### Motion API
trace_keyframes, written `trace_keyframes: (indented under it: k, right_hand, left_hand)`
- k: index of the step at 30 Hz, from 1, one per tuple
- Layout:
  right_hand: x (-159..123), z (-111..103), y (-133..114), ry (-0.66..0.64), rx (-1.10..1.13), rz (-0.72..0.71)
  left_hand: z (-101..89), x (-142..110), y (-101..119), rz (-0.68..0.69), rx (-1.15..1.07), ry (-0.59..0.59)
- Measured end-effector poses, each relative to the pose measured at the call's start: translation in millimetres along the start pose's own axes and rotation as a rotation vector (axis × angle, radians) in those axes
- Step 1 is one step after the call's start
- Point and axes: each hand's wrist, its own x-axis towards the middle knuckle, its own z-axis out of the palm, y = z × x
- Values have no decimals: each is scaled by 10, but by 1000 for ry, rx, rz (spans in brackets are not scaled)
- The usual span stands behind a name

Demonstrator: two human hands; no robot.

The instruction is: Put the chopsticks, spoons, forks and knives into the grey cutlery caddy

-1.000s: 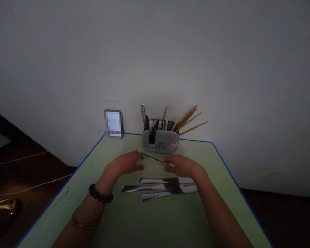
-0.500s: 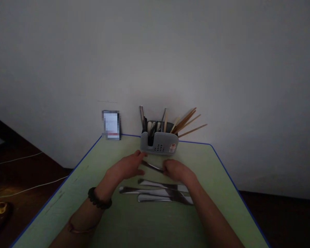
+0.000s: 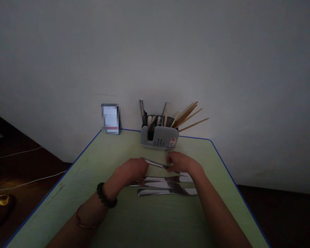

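My right hand is closed, with the fingers pinched on a metal table knife that lies slantwise in front of the cutlery holder. My left hand is at the left ends of the knives, its fingers curled downward; what they grip, if anything, is hidden. Nearer to me, several metal table knives lie side by side across the table, partly covered by both hands. The grey cutlery holder stands upright beyond my hands, filled with dark- and light-handled utensils and wooden chopsticks.
The green table has a blue edge and stands against a pale wall. A phone with a blurred screen leans at the back left corner. White cables run across the floor at left.
My left hand has moved nearer to me and its fingers have curled down over the knives' left ends. My right hand stays at the slanted knife. The view has tilted slightly.
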Motion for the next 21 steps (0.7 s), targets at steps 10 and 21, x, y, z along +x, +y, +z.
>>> trace_keyframes:
  k: [10,21]
  right_hand:
    - [-6,52,-223,-95,-23,-23]
    - [31,41,-64,-98,16,4]
  left_hand:
    - [-57,42,-168,-115,62,71]
    - [-186,-19,-262,-162,69,-160]
